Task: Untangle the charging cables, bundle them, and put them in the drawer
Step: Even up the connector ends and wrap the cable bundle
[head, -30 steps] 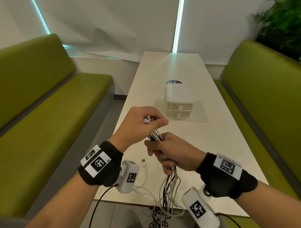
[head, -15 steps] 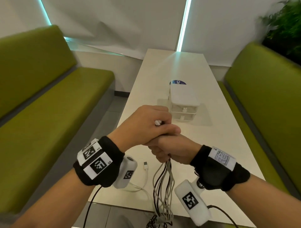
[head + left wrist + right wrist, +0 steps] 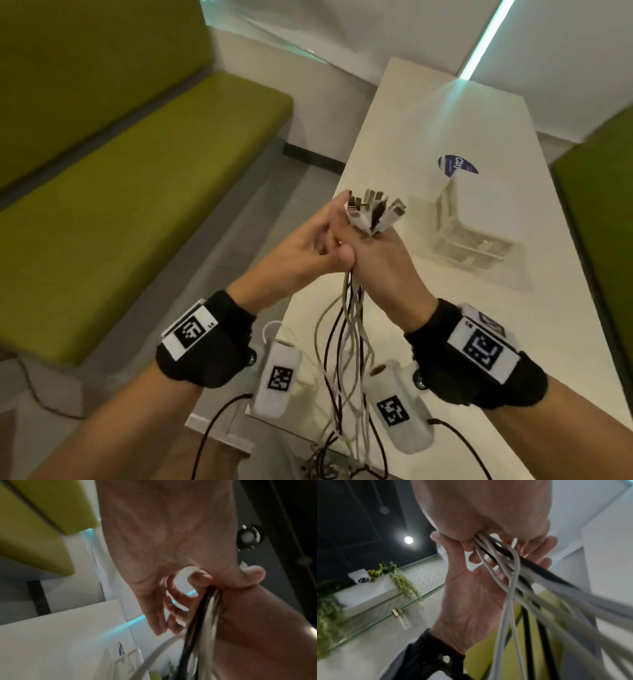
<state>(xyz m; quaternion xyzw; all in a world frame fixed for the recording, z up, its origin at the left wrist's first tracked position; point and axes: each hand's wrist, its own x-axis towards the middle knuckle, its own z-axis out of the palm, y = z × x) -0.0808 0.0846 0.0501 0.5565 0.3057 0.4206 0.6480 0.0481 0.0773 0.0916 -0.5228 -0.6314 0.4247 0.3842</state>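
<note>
Several white and black charging cables [image 3: 349, 329] are gathered in one bunch, and my right hand [image 3: 380, 260] grips it in a fist above the table's near end. The plug ends [image 3: 373, 210] fan out above that fist. The cords hang down past the table edge into a tangle [image 3: 329, 462]. My left hand [image 3: 308, 240] lies against the right hand with its fingers stretched up beside the plugs. The right wrist view shows the left palm [image 3: 471, 595] spread behind the cables [image 3: 510, 588]. The small white drawer unit [image 3: 469, 240] stands on the table beyond, blurred.
The long white table [image 3: 479, 325] runs away from me between two green benches, one on the left [image 3: 120, 188] and one on the right [image 3: 599, 205]. A blue sticker [image 3: 457, 166] lies behind the drawer unit. One loose white cable [image 3: 270, 329] rests near the table's left edge.
Both hands have risen with the bunch. The right fist has turned upright, so the plug ends now stick out on top. The left hand has let go of the plugs and lies alongside.
</note>
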